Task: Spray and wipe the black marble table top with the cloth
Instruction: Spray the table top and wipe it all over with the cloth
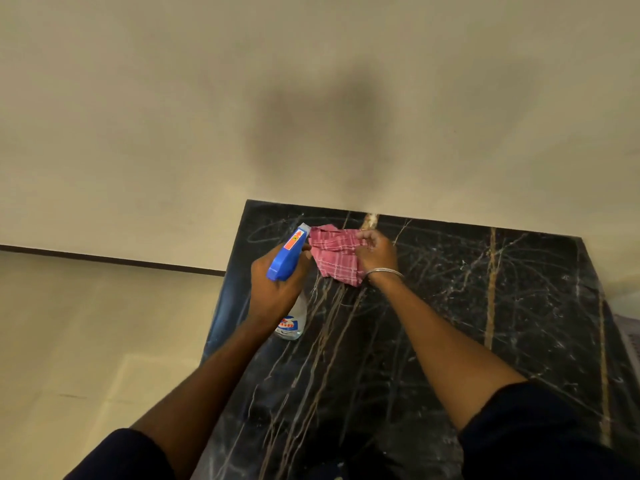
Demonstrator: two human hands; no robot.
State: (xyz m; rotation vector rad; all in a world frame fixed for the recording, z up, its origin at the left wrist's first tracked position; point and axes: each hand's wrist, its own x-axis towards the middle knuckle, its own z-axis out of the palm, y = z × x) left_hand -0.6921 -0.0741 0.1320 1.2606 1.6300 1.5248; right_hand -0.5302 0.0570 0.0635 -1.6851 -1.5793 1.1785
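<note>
- Your left hand (273,289) is wrapped round the neck of the bottle (290,252), fingers curled under its blue trigger head.
- The bottle is tilted, nozzle up and away from you. The nozzle tip sits just beside the left edge of the cloth (334,254). Its clear lower body shows below your hand, over the left edge of the table (450,323).
- Your right hand (375,252) pinches the bunched red checked cloth, fingers closed on its right side. A thin metal bangle (385,271) sits on that wrist.
- The cloth is over the far left part of the table, near the wall (173,116). Whether it touches the marble cannot be told.
- The table is black marble with pale and gold veins, its far edge against the beige wall.
- A dark shadow (322,133) falls on the wall above the table.
- Light floor (86,341) shows to the left, and dark short sleeves (540,431) cover your upper arms.
</note>
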